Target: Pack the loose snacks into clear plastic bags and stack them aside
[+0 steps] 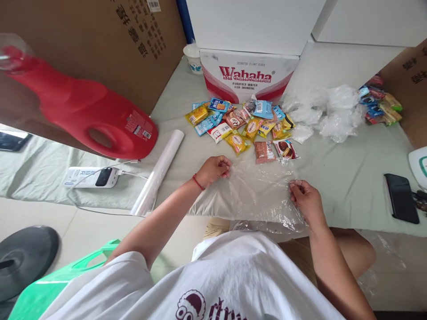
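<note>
A clear plastic bag lies flat on the grey-green cloth in front of me. My left hand pinches the bag's upper left corner, fingers closed. My right hand pinches its right edge, fingers closed too. Just beyond the bag lies a pile of small snack packets in yellow, blue, white and brown wrappers. The nearest packets almost touch the bag's far edge.
A roll of clear film lies left of the bag. A red jug and power strip sit further left. A Wahaha carton stands behind the snacks. Crumpled clear bags lie at right, a black phone near the edge.
</note>
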`<state>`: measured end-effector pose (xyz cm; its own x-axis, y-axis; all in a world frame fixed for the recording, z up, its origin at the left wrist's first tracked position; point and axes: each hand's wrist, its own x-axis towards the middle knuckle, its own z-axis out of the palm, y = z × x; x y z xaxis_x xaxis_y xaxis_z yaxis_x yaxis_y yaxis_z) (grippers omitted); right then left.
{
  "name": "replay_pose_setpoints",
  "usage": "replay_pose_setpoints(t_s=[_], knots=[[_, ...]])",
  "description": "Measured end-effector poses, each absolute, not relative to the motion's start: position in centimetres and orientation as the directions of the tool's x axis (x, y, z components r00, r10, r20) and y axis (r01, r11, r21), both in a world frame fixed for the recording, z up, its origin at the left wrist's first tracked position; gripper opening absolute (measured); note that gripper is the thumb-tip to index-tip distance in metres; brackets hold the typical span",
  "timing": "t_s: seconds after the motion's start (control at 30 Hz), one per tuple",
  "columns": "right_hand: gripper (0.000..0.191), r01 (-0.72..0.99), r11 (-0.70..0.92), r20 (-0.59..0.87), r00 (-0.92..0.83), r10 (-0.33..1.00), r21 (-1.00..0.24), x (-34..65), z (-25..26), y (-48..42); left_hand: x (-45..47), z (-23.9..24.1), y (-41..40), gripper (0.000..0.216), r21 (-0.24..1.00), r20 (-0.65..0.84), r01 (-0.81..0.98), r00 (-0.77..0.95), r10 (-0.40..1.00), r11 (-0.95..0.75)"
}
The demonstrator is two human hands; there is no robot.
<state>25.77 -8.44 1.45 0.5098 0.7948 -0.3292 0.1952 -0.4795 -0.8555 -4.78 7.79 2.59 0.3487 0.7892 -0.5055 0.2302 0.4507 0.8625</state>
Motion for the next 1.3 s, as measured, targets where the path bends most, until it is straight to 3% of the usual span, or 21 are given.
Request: replay_pose_setpoints(t_s=[0.1,0.17,0.27,0.37,0.47,0.57,0.63,0.77,0.87,0.93,1.0,1.1,1.23,1.27,1.3], knots=[[0.042,0.296,-0.493,-0.296,0.519,0.802,-0.818,26.4,1.1,-8.4,-5.5,2.6,8.4,0.009,0.864,-0.432,0.387,0.241,0.869,0.323],[0.042,0.330,-0.487,-0.286,0.503,0.815,-0.808,26.5,0.9,-8.3,-5.7,2.8,7.8,0.002,0.860,-0.262,0.479,0.116,0.958,0.177],[0.042,0.360,-0.475,-0.277,0.480,0.832,-0.803,26.3,0.7,-7.8,-4.9,3.1,5.8,0.033,0.852,-0.048,0.523,-0.004,0.999,0.043],[0.040,0.420,-0.468,-0.274,0.443,0.853,-0.778,26.4,1.1,-6.9,-3.7,2.9,4.1,0.075,0.867,-0.150,0.489,0.068,0.986,0.098],[0.039,0.513,-0.412,-0.238,0.370,0.898,-0.753,27.3,1.9,-5.3,-3.9,2.3,3.2,0.071,0.909,-0.261,0.368,0.138,0.956,0.195],[0.037,0.631,-0.211,-0.115,0.189,0.975,-0.747,28.3,3.1,-2.5,-5.6,1.8,1.0,0.051,0.955,-0.230,0.200,0.027,0.973,0.221],[0.033,0.698,-0.030,-0.049,-0.007,0.999,-0.715,28.5,3.9,-0.1,-7.1,1.5,-1.7,0.046,0.959,-0.207,0.186,-0.041,0.977,0.212],[0.027,0.704,0.336,0.031,-0.409,0.912,-0.626,26.9,4.9,5.0,-9.8,1.1,-8.2,0.040,0.881,-0.179,0.430,-0.090,0.980,0.200],[0.024,0.679,0.527,0.010,-0.609,0.793,-0.512,24.7,5.1,7.9,-11.2,2.7,-10.5,0.041,0.703,0.163,0.711,-0.129,0.978,-0.023],[0.022,0.684,0.607,-0.049,-0.679,0.732,-0.405,23.2,5.3,9.4,-11.4,4.8,-9.7,0.030,0.541,0.414,0.803,0.004,0.910,-0.249],[0.021,0.697,0.647,-0.096,-0.700,0.708,-0.307,22.2,6.1,10.4,-10.6,6.8,-7.0,0.024,0.421,0.530,0.732,0.282,0.800,-0.536],[0.021,0.738,0.639,-0.010,-0.656,0.755,-0.218,21.9,8.4,10.0,-7.9,7.4,-1.1,0.029,0.372,0.450,0.518,0.626,0.637,-0.770],[0.037,0.882,0.411,0.407,-0.297,0.864,-0.230,21.7,10.3,3.6,-4.1,4.0,4.5,0.037,0.333,0.237,0.473,0.795,0.558,-0.816],[0.040,0.897,0.366,0.468,-0.219,0.856,-0.249,21.3,9.7,1.1,-3.6,2.9,4.9,0.040,0.319,0.181,0.494,0.806,0.563,-0.809],[0.045,0.877,0.402,0.457,-0.254,0.852,-0.264,20.7,8.7,-1.7,-3.2,2.0,4.9,0.044,0.304,0.132,0.527,0.802,0.583,-0.794]])
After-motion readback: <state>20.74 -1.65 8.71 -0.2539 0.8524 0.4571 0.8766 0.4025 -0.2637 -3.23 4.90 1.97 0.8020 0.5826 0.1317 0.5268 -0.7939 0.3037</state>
